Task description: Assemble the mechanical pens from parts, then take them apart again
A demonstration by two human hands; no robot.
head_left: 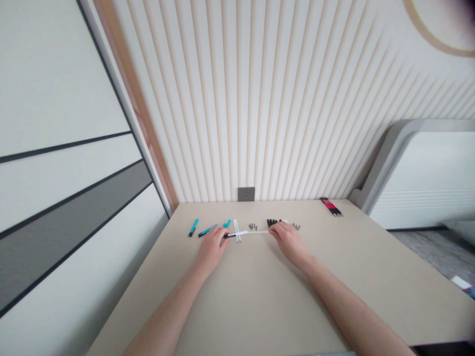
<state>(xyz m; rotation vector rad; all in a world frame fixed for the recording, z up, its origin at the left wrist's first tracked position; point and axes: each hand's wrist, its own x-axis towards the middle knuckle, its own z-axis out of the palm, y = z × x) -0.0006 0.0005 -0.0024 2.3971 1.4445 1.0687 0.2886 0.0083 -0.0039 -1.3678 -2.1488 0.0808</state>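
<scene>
My left hand (213,243) is closed on a pen barrel (241,233), white with a black end at my fingers. From the barrel's right end a thin white pen refill (259,232) runs level to my right hand (287,240), whose fingers pinch its far end. Behind the barrel lie white refills or tubes (235,225), partly crossed by it. Small grey pieces (253,227) sit between my hands, and more grey pieces (296,226) lie beyond my right hand. Several black pen parts (273,222) stand in a row just behind my right fingers, partly hidden.
Turquoise-and-black pen parts (193,227) lie on the left of the beige table (252,296). Several red-and-black pens (331,206) rest side by side at the back right. A ribbed wall with a grey socket (246,194) borders the back; a white cabinet (74,237) stands left.
</scene>
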